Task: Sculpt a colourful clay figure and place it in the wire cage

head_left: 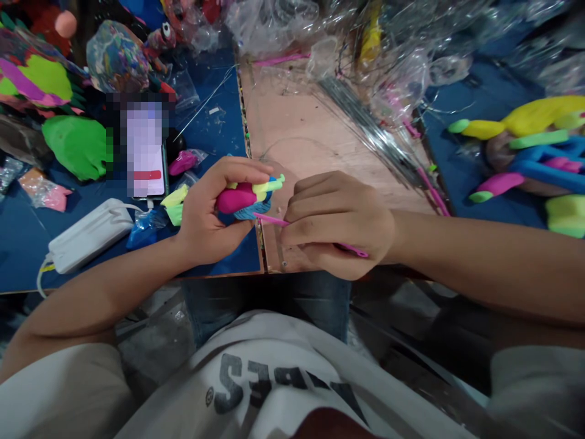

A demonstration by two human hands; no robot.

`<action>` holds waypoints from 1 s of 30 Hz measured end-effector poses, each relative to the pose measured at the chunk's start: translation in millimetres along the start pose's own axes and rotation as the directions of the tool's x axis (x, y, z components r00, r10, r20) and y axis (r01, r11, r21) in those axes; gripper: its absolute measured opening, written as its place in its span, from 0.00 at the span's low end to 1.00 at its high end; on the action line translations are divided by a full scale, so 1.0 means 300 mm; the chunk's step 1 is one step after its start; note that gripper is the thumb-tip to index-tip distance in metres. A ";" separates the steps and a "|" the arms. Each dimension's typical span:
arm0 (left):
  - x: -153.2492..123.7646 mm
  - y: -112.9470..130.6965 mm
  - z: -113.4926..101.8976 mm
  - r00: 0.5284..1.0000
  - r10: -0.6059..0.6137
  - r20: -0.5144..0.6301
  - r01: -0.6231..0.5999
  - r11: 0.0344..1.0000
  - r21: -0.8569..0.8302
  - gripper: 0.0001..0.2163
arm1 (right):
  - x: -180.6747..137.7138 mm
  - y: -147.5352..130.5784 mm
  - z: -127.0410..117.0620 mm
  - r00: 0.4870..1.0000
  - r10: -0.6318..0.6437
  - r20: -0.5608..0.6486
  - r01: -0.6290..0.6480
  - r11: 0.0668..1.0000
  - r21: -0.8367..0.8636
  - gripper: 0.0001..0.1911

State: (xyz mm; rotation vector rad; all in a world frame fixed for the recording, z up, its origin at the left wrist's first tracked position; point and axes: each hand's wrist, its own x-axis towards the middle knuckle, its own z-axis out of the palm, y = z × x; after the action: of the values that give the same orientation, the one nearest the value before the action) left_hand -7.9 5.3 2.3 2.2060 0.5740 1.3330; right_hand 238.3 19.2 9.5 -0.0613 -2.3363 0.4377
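- Clay figure point(236, 199): in the left hand point(208, 210), fingers half-curled around it; squeezing could dent it.
- Right hand point(340, 222): closed around a pink tool point(274, 219), tip by the figure; slipping could gouge it.
- Tabletop point(292, 134) edge below: loosened fingers could drop it.

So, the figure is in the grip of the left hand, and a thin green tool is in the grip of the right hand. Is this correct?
Not quite: the tool is pink, not green, as the head view shows. It is in the grip of the right hand, and the figure is in that of the left hand.
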 end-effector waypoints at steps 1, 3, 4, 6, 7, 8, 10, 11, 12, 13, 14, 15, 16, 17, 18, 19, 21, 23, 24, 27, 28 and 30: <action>0.001 0.002 0.001 0.999 -0.031 -0.018 0.031 1.000 0.004 0.17 | 0.000 -0.001 -0.001 1.000 0.003 -0.009 -0.003 1.000 0.002 0.11; 0.001 0.003 0.005 0.998 -0.049 -0.048 0.049 0.999 0.008 0.16 | 0.000 -0.001 -0.001 1.000 0.017 -0.016 -0.017 1.000 -0.014 0.12; 0.001 0.002 0.007 0.998 -0.034 -0.055 0.035 0.999 0.008 0.16 | -0.001 -0.001 0.000 1.000 0.028 -0.004 -0.028 0.999 -0.033 0.12; 0.000 -0.003 0.010 0.998 0.006 -0.056 -0.005 1.000 0.013 0.18 | -0.001 0.000 0.005 0.999 0.042 0.033 -0.039 0.996 -0.077 0.12; -0.002 -0.005 0.011 0.998 0.000 -0.059 0.001 1.000 0.017 0.18 | -0.001 0.001 0.007 0.997 0.048 0.053 -0.043 0.995 -0.091 0.13; -0.003 -0.006 0.011 0.998 -0.011 -0.063 0.012 1.000 0.018 0.18 | 0.000 0.001 0.009 0.996 0.055 0.065 -0.049 0.994 -0.094 0.13; -0.005 -0.008 0.010 0.997 -0.034 -0.070 0.035 0.999 0.014 0.17 | 0.002 0.001 0.008 0.996 0.067 0.060 -0.062 0.995 -0.074 0.12; -0.005 -0.009 0.009 0.997 -0.035 -0.066 0.036 0.999 0.012 0.17 | 0.003 0.000 0.006 0.996 0.069 0.051 -0.066 0.996 -0.057 0.12; -0.005 -0.010 0.008 0.998 -0.030 -0.062 0.031 0.999 0.009 0.18 | 0.004 -0.001 0.004 0.997 0.067 0.044 -0.065 0.997 -0.043 0.11; -0.004 -0.011 0.006 0.998 -0.015 -0.055 0.015 1.000 0.006 0.19 | 0.005 -0.002 0.000 0.997 0.059 0.040 -0.058 0.998 -0.031 0.10; -0.003 -0.012 0.005 0.999 -0.006 -0.053 0.006 1.000 0.003 0.19 | 0.005 -0.003 -0.003 0.998 0.047 0.037 -0.046 0.999 -0.023 0.10; -0.002 -0.012 0.004 0.999 -0.007 -0.051 0.007 1.000 0.000 0.19 | 0.005 -0.003 -0.006 0.999 0.037 0.037 -0.037 0.999 -0.022 0.10; 0.000 -0.012 0.003 0.999 0.005 -0.051 -0.006 1.000 -0.009 0.20 | 0.005 -0.003 -0.007 0.999 0.034 0.037 -0.033 0.999 -0.025 0.10; 0.001 -0.011 0.002 0.999 0.011 -0.052 -0.012 1.000 -0.019 0.19 | 0.005 -0.003 -0.007 0.999 0.031 0.033 -0.030 0.999 -0.030 0.10; 0.002 -0.009 0.002 0.999 -0.005 -0.053 0.004 1.000 -0.026 0.18 | 0.004 -0.002 -0.006 0.999 0.033 0.029 -0.032 0.999 -0.036 0.10; 0.003 -0.007 0.002 0.998 -0.028 -0.053 0.026 0.999 -0.028 0.17 | 0.003 0.000 -0.002 0.999 0.034 0.025 -0.033 0.999 -0.038 0.11; 0.002 -0.002 0.004 0.997 -0.049 -0.052 0.048 0.999 -0.027 0.16 | 0.002 0.004 0.006 0.999 0.035 0.021 -0.034 0.999 -0.029 0.11; 0.000 -0.001 0.006 0.998 -0.028 -0.048 0.027 1.000 -0.013 0.17 | 0.003 0.007 0.013 0.999 0.035 0.016 -0.035 0.999 -0.010 0.11; -0.002 -0.002 0.007 0.999 -0.022 -0.050 0.022 1.000 -0.003 0.18 | 0.004 0.008 0.015 0.999 0.037 0.011 -0.037 0.999 -0.001 0.10; -0.004 -0.011 0.009 0.998 -0.022 -0.059 0.023 1.000 0.008 0.18 | 0.006 0.005 0.009 0.999 0.040 0.004 -0.041 0.999 0.029 0.10; -0.004 -0.015 0.008 0.998 -0.017 -0.058 0.018 1.000 0.005 0.18 | 0.005 0.003 0.004 0.999 0.040 0.006 -0.040 0.998 0.039 0.10; -0.004 -0.019 0.007 0.998 0.025 -0.050 -0.025 1.000 -0.010 0.19 | 0.001 0.000 -0.004 0.999 0.038 0.015 -0.039 0.999 0.037 0.10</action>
State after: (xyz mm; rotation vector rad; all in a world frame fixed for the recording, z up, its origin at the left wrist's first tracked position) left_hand -7.1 8.6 -2.9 2.1835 0.5587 1.4046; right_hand 238.8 19.5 10.5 -0.0861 -2.3440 0.5018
